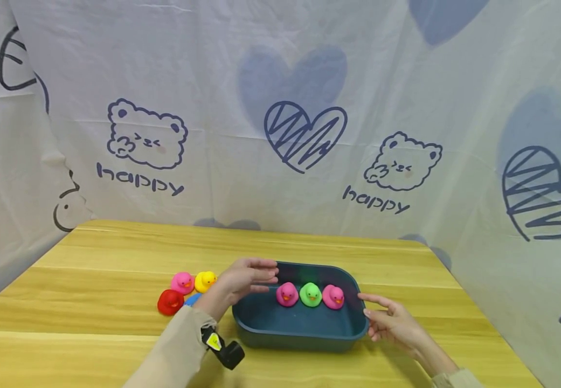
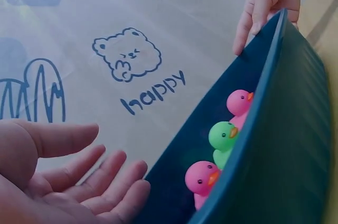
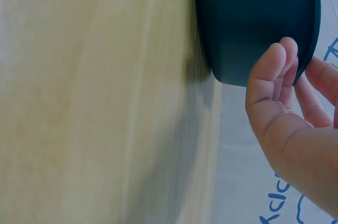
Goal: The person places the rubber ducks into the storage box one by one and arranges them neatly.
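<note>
A dark teal, rounded rectangular tray [image 1: 299, 341] rests on the wooden table. In a row inside it sit a pink toy duck [image 1: 287, 296], a green toy duck [image 1: 311, 296] and another pink toy duck [image 1: 333, 298]. My left hand [image 1: 250, 277] is over the tray's left end, fingers extended and thumb apart; the left wrist view shows the palm holding nothing. At the opposite end, my right hand [image 1: 396, 326] grips the tray's rim between thumb and fingers, which the right wrist view shows on both sides of the edge [image 3: 311, 49].
Left of the tray stand a pink duck [image 1: 182, 283], a yellow duck [image 1: 205, 281], a red duck [image 1: 170, 303] and a blue toy [image 1: 193, 299] partly hidden by my left wrist. A printed cloth [image 1: 222, 134] hangs behind the table [image 1: 91, 280].
</note>
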A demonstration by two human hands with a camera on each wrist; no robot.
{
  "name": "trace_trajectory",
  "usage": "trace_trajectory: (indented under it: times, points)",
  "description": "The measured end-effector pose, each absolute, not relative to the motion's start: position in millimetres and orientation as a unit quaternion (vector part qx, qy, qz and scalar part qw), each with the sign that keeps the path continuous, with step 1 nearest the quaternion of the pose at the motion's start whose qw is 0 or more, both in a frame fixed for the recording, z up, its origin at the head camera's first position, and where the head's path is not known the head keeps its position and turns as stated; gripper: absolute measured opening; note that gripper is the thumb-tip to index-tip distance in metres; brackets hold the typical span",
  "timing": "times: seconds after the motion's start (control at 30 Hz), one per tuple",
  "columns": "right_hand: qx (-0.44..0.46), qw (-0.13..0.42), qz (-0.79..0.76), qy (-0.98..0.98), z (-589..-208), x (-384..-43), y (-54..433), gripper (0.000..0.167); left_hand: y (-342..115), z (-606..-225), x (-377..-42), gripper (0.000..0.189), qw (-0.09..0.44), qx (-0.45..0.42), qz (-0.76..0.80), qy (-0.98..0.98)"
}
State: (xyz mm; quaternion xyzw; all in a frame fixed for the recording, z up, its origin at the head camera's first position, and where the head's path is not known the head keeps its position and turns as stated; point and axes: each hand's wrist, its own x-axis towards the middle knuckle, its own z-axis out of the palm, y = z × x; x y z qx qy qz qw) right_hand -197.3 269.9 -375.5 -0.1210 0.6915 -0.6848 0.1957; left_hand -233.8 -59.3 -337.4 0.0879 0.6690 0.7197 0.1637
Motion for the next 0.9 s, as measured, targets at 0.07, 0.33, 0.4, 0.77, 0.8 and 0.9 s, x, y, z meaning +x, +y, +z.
trace_trajectory:
  times: [0.07, 0.33, 0.4, 0.77, 0.8, 0.9]
  points:
    - [-0.122, 0.196, -0.686, 0.691, -375.7, -197.5, 270.1, 0.049, -62.7, -335.0, -232.1, 0.037, 0.156, 0.104, 0.718, 0.671]
    - [-0.126, 0.196, -0.690, 0.685, -376.5, -197.1, 271.0, 0.047, -74.5, -328.6, -226.9, 0.032, 0.141, 0.141, 0.700, 0.686]
    - [-0.127, 0.196, -0.691, 0.684, -376.8, -197.0, 271.1, 0.046, -77.8, -328.0, -225.7, 0.031, 0.137, 0.146, 0.695, 0.691]
    - [-0.121, 0.194, -0.691, 0.685, -376.4, -194.4, 270.1, 0.047, -97.0, -326.8, -220.7, 0.030, 0.127, 0.155, 0.696, 0.689]
    - [-0.122, 0.193, -0.692, 0.685, -376.2, -194.0, 269.9, 0.047, -98.3, -326.0, -220.2, 0.031, 0.126, 0.154, 0.693, 0.693]
    - [-0.125, 0.191, -0.693, 0.684, -376.0, -193.2, 269.2, 0.047, -102.4, -324.1, -219.1, 0.032, 0.123, 0.150, 0.681, 0.706]
